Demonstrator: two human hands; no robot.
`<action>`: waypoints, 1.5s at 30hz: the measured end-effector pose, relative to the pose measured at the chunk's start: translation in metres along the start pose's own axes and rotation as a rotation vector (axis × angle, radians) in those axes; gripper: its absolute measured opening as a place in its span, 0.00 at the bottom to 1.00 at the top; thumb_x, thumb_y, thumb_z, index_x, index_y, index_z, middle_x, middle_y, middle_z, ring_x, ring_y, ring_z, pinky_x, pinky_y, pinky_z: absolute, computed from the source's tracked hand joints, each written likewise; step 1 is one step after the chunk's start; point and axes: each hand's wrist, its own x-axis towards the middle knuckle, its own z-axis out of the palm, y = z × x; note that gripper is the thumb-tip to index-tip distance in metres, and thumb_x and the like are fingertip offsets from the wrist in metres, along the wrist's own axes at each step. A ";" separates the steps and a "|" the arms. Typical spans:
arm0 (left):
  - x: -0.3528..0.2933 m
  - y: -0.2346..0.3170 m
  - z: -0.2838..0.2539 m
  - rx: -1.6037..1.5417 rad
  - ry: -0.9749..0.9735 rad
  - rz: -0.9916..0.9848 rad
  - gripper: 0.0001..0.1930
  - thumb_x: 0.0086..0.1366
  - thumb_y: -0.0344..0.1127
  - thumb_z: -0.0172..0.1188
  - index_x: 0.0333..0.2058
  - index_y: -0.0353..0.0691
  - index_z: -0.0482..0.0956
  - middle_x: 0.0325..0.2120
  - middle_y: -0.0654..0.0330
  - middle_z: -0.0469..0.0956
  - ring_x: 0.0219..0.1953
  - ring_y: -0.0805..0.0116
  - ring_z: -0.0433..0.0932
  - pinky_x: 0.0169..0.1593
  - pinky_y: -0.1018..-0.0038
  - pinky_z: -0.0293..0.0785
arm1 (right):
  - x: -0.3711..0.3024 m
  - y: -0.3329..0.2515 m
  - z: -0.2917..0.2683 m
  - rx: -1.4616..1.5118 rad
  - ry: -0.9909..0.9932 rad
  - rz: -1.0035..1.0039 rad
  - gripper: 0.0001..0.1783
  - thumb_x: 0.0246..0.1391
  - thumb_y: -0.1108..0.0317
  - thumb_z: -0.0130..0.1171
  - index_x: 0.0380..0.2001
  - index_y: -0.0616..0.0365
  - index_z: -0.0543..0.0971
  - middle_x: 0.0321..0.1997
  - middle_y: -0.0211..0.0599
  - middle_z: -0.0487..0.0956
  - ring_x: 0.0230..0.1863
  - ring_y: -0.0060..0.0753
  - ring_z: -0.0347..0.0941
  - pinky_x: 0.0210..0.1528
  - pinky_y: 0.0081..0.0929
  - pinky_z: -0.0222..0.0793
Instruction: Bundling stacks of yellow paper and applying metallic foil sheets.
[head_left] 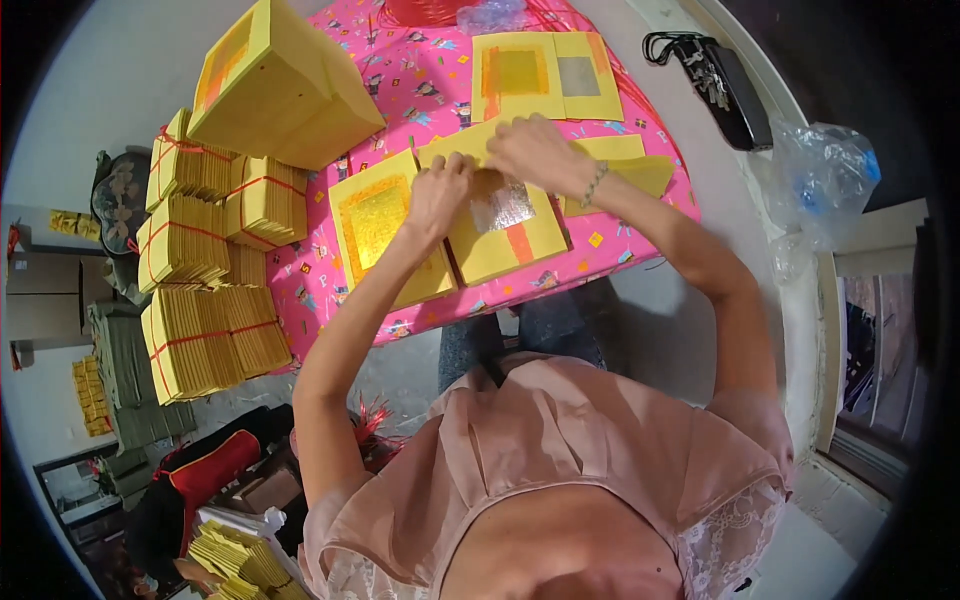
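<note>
Two stacks of yellow joss paper lie side by side before me on a pink patterned tablecloth (420, 85). The left stack (378, 228) bears a gold foil square with an orange border. A silver foil square and an orange stripe mark the right stack (490, 250). My left hand (440, 198), its fingers curled, is at the inner edge of the right stack, close to the gold one. Bent over the far edge of that same stack is my right hand (535, 155), its fingers closed on the yellow paper. The fingertips of both hands are partly hidden.
More foil-marked joss paper (520, 75) lies at the far side, with loose yellow sheets (625, 170) at right. Tied yellow bundles (205, 330) and a tall yellow block (290, 90) stand at left. A black bag (725, 95) and a clear plastic bag (825, 180) are at far right.
</note>
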 end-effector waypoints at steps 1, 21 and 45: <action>0.005 -0.006 -0.010 0.013 0.007 -0.017 0.12 0.56 0.30 0.56 0.40 0.43 0.74 0.31 0.60 0.73 0.36 0.62 0.76 0.35 0.69 0.78 | 0.001 0.005 -0.007 -0.001 0.001 0.006 0.13 0.55 0.57 0.56 0.34 0.56 0.78 0.34 0.39 0.78 0.35 0.39 0.77 0.44 0.37 0.69; -0.003 0.151 -0.077 -0.426 0.381 0.599 0.20 0.52 0.36 0.58 0.45 0.39 0.76 0.38 0.57 0.72 0.41 0.61 0.71 0.44 0.67 0.69 | -0.214 0.053 -0.094 1.732 0.806 0.542 0.26 0.61 0.73 0.53 0.61 0.64 0.62 0.59 0.42 0.71 0.59 0.30 0.70 0.60 0.29 0.67; 0.011 0.164 0.009 -0.234 -0.054 0.179 0.36 0.63 0.57 0.52 0.55 0.26 0.68 0.46 0.43 0.75 0.56 0.49 0.70 0.65 0.60 0.53 | -0.182 0.098 0.105 0.657 0.456 0.656 0.29 0.58 0.66 0.54 0.60 0.57 0.59 0.51 0.60 0.74 0.52 0.63 0.71 0.50 0.48 0.68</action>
